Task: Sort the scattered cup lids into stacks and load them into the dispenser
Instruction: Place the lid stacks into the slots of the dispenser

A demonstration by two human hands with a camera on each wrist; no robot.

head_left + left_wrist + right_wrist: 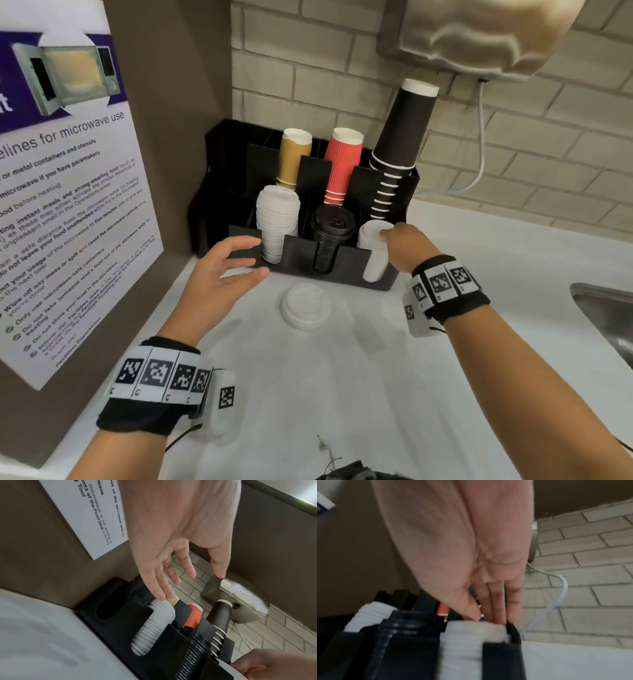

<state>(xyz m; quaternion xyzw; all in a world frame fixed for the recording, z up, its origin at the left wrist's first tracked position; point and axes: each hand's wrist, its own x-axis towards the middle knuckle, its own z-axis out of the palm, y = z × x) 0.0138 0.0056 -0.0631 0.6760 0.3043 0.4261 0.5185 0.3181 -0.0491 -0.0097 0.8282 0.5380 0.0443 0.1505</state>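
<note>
Left hand (219,270) hovers spread at the dispenser's (294,253) front left corner, right hand (406,246) fingers pressed together on the rightmost white lid stack (375,253).

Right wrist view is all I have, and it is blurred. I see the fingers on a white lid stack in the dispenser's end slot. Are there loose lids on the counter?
Observer: Yes. White lids, perhaps a few stacked, lie on the counter in front of the dispenser.
Operator: Does the left hand hold something?
Observer: No. The left hand is open and empty, near the dispenser's front left corner.
Operator: Is any slot free?
Observer: The leftmost front slot looks empty.
</note>
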